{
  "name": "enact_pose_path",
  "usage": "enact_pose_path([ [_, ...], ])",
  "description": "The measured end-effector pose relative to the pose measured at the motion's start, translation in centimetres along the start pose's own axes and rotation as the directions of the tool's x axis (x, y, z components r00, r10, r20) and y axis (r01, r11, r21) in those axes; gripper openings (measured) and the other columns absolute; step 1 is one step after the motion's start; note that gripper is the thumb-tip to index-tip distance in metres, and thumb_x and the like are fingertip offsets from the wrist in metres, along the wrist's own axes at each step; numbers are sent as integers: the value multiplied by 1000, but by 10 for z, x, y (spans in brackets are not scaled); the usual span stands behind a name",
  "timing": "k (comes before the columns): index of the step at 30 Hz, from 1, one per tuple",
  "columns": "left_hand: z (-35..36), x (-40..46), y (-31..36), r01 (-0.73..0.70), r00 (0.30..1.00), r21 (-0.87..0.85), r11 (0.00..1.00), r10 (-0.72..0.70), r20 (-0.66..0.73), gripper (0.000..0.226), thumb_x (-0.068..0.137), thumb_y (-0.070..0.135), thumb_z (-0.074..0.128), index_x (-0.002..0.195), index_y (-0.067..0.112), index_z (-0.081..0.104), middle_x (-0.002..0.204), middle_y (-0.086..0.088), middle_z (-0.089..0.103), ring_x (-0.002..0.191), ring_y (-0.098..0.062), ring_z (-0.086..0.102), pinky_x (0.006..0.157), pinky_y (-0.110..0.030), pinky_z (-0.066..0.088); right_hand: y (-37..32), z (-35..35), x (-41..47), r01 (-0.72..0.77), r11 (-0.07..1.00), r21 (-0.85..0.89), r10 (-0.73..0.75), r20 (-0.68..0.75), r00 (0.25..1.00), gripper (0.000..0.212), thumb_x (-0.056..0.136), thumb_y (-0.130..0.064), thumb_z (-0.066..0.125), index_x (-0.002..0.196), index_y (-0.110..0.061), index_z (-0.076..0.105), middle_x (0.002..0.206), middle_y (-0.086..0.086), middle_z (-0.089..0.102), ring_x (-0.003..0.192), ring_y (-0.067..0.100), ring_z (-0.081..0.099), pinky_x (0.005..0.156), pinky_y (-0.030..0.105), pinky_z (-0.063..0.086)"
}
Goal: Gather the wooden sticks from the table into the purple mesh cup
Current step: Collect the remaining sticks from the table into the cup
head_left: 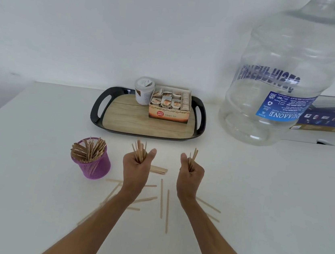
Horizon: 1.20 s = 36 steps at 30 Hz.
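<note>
Gripping sticks in both fists, held above the middle of the tabletop (30, 173). Left hand (136, 166) is clenched around a fat bundle of sticks (140, 151), ends fanning out above the thumb. Right hand (191, 173) is clenched on a smaller bundle (194, 156), only a few ends showing. Hands are apart, side by side, forearms running back to the near edge.

Loose sticks (161, 198) lie scattered flat on the tabletop under and between the forearms: two long ones roughly parallel between the wrists, a short pair (158, 169) just right of the left fist, more fanned out under the left forearm, a couple to the right of the right wrist.

Purple mesh cup (94, 165) stands upright just left of the left hand, already packed with sticks leaning out in a spray.

Black tray (98, 107) with wood-look floor sits toward the far edge, carrying a white tub (143, 90) and an open tea box (170, 106), touching or nearly so. Big clear water jug (290, 78) is at the far right, tilted, label upside down. Dark blue box (332, 117) lies behind it.
</note>
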<state>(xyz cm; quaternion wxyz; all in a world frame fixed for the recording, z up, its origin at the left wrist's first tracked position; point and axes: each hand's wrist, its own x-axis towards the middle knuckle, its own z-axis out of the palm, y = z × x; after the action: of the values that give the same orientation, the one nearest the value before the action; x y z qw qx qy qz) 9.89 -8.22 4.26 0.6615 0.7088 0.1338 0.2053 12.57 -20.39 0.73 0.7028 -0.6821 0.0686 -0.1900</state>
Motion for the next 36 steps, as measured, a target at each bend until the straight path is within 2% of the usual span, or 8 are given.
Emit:
enact_pose_path([
  [6, 2, -3, 0, -19, 1000, -7, 1000, 19, 6, 50, 89, 8, 67, 54, -5, 33, 49, -11, 32, 48, -23, 27, 50, -30, 33, 6, 1, -7, -5, 999, -44, 7, 44, 999, 57, 99, -10, 56, 53, -18, 24, 48, -4, 19, 45, 10, 17, 52, 31, 28],
  [9, 4, 5, 11, 11, 1000, 4, 1000, -11, -5, 50, 89, 13, 66, 57, -9, 36, 50, -12, 34, 47, -19, 29, 48, -28, 33, 6, 3, -6, -13, 999, -39, 15, 48, 999, 57, 99, -13, 55, 52, -10, 23, 48, 1, 20, 45, 12, 18, 54, 30, 30],
  [15, 5, 18, 14, 57, 998, 188, 980, -62, 21, 44, 87, 23, 69, 54, 8, 43, 51, -10, 40, 48, -20, 34, 50, -33, 36, 5, 6, -5, 0, 999, -45, 3, 73, 997, 57, 98, -11, 57, 54, -2, 22, 50, 4, 20, 47, 18, 19, 50, 32, 25],
  [20, 9, 6, 5, 59, 998, 213, 975, -63, 10, 54, 87, 18, 70, 46, 17, 34, 43, 4, 31, 42, -11, 28, 47, -27, 33, 5, 5, -7, -1, 997, -76, 8, 86, 996, 56, 98, -12, 58, 52, -15, 26, 47, -6, 20, 46, 11, 18, 47, 29, 20],
  [26, 12, 10, 10, 95, 995, 134, 986, -99, 23, 48, 85, 18, 70, 51, 11, 37, 48, -3, 32, 45, -13, 29, 49, -28, 35, 8, 4, -6, -6, 998, -68, 11, 82, 997, 57, 98, -14, 57, 53, -3, 24, 50, 5, 21, 47, 19, 20, 52, 30, 27],
  [30, 11, 25, 19, 241, 965, 17, 970, -241, 107, 38, 83, 18, 70, 60, 10, 41, 50, -3, 27, 45, -14, 23, 47, -25, 30, 9, 5, -4, 5, 999, -54, 0, 91, 996, 57, 98, -17, 57, 53, -4, 24, 49, 4, 21, 47, 17, 19, 55, 31, 30],
  [33, 9, 36, 21, 351, 922, -36, 936, -339, 189, 46, 84, 14, 70, 56, 18, 34, 49, -1, 24, 43, -14, 18, 40, -24, 23, 8, 5, -3, 16, 999, -45, -11, 103, 995, 57, 97, -19, 57, 53, -4, 24, 49, 5, 22, 46, 18, 20, 54, 31, 30],
  [36, 7, 41, 17, 327, 925, 10, 945, -322, 202, 50, 84, 15, 70, 53, 19, 32, 49, 0, 24, 43, -15, 19, 42, -25, 26, 7, 6, -2, 21, 998, -51, -15, 108, 994, 57, 96, -21, 58, 53, -3, 25, 48, 6, 23, 46, 19, 21, 51, 31, 28],
])
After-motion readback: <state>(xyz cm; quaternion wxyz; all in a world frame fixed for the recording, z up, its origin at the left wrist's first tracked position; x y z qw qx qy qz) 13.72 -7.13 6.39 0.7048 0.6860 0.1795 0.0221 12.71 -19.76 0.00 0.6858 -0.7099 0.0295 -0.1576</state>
